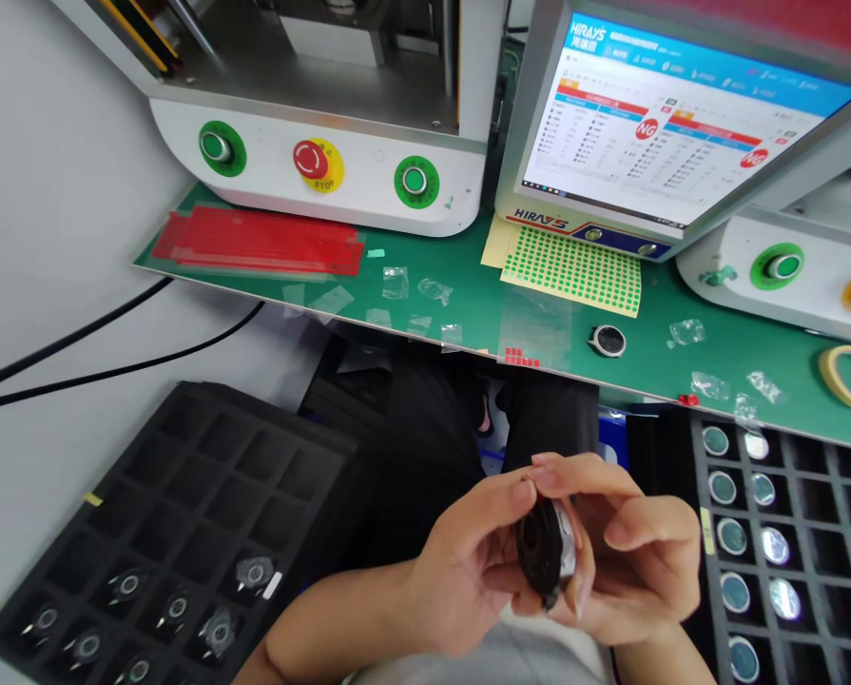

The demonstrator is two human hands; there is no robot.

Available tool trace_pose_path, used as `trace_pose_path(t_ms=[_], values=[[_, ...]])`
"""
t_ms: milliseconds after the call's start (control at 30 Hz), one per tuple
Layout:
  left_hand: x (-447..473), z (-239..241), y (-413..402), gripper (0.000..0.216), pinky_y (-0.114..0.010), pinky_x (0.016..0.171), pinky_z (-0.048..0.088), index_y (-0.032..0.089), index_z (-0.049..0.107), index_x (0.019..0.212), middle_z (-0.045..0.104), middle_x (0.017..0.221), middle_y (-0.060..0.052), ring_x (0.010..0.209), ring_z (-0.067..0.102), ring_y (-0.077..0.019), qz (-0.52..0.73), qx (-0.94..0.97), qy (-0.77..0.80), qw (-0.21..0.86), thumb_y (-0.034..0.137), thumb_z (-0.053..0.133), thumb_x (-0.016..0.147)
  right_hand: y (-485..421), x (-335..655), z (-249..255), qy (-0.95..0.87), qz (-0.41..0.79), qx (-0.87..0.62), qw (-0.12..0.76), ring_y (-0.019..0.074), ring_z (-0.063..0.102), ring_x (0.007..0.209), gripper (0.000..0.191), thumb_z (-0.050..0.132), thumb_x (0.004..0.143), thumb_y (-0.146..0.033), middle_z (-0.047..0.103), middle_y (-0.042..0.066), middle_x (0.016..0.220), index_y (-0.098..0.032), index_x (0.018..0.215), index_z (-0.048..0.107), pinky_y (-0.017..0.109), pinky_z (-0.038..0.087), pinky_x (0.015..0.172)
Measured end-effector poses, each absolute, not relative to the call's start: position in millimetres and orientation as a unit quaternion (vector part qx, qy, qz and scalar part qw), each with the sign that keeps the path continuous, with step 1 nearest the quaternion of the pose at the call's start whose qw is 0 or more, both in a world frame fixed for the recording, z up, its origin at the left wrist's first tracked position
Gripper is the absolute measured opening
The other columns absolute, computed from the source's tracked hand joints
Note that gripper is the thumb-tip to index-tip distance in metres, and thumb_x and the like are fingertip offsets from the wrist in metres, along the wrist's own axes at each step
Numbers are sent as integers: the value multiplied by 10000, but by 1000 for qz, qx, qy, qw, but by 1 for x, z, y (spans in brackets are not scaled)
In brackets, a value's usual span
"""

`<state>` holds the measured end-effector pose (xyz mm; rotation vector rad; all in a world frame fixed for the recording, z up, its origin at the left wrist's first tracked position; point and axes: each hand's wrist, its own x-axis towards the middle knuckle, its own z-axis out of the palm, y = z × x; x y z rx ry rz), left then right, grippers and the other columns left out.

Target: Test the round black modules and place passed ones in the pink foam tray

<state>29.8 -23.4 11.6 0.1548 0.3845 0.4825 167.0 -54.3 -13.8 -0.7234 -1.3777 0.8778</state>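
Observation:
Above my lap, my left hand [468, 557] grips a round watch case [541, 547] with a dark face and a silver rim, tilted on its edge. The left thumb rests along the top of it. My right hand [631, 547] closes on the other side, its index fingertip at the upper edge and other fingers along the silver rim. A bit of red shows near the left thumb; the far side of the case is hidden by fingers. Another watch case [608, 341] lies on the green bench top [460, 271].
A black compartment tray [203, 514] at left holds several watch parts, some in clear film. The right tray [810, 466] holds several round watch cases. Red strips [254, 241], a green-dot sticker sheet [574, 271], film scraps [686, 331] and a tape roll [828, 381] lie before the machines and monitor [610, 171].

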Motion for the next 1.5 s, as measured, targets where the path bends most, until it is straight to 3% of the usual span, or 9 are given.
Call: trace_pose_path(t_ms=[467,633,800,967,1067,1133,1200,1367,1500], values=[[38,12,-20,295,-150,464,315,106,631,703,574,582,-24,501,453,-63,263,34,238,934,377,687,808,-53,166,-25,-595,347,-352,633,238,650,1094,394,772,794,-269,655,105,1165,-251,1015,446,501,484,1058],[49,12,-15,293,-151,444,294,111,635,686,562,559,-13,469,424,-57,251,37,256,933,376,723,775,-50,173,-27,-600,305,-354,650,247,665,1055,431,766,799,-288,669,115,1136,-259,1080,441,514,515,1017],[65,7,-16,300,-159,441,269,112,637,726,571,593,-14,450,385,-46,240,99,281,924,393,658,830,-54,186,-33,-591,286,-365,660,247,630,1133,555,757,789,-210,650,122,1174,-264,1216,405,509,488,1051],[97,-10,5,596,-186,399,317,143,650,950,585,676,-23,420,356,-67,180,342,266,883,658,353,915,-59,207,-42,-523,173,-413,725,219,631,1142,571,691,819,-122,631,105,1177,-246,1273,367,511,481,1058],[125,-21,38,471,-310,730,512,188,593,1202,668,983,-93,729,588,-170,224,667,337,626,543,420,945,-53,234,-50,-491,54,-506,707,227,645,1128,593,712,776,-51,639,102,1167,-238,1248,407,504,514,1023],[144,-29,62,367,-448,994,433,194,576,1237,632,1202,-129,1071,564,-276,219,813,348,413,364,550,912,-46,256,-57,-486,4,-577,656,245,660,1107,572,744,764,-82,649,111,1157,-228,1228,443,476,558,967],[159,-38,82,370,-526,1074,366,188,579,1224,579,1312,-141,1238,472,-329,177,874,321,319,246,602,859,-38,276,-64,-502,-27,-626,596,252,675,1075,517,735,795,-146,662,113,1135,-222,1229,465,442,590,908],[177,-59,108,328,-586,1072,364,178,626,1155,586,1311,-154,1253,482,-335,132,877,305,348,110,566,840,-20,300,-76,-540,-52,-674,501,265,684,1040,409,630,882,-225,673,111,1102,-221,1258,468,417,601,860],[176,-57,115,332,-585,1095,346,172,637,1179,600,1302,-153,1263,487,-332,145,832,331,421,133,555,860,-9,305,-80,-558,-47,-706,434,288,682,1032,403,572,903,-229,663,130,1121,-208,1284,442,447,589,844]])
